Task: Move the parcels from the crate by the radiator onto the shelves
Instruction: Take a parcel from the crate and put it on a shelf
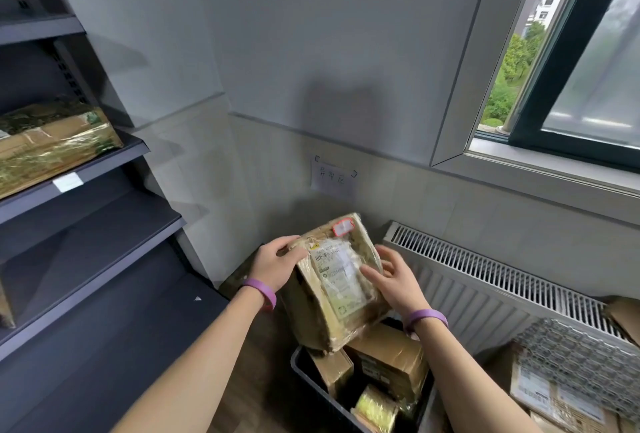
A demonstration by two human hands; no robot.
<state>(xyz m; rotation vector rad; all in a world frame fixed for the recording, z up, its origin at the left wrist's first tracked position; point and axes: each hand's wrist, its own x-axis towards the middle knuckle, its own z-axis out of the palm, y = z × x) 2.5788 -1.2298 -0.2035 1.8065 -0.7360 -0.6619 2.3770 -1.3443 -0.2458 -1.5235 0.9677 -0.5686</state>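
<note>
A flat brown cardboard parcel wrapped in glossy clear tape (337, 276) is held tilted above the dark plastic crate (304, 372), beside the white ribbed radiator (485, 269). It is gripped at both sides — the left hand (277, 264) is closed on its upper left edge, the right hand (394, 282) is pressed on its labelled face and right edge. It seems light but slippery and somewhat crushed — holding by the edges is judged safest. The dark metal shelves (86, 224) wait at the left.
</note>
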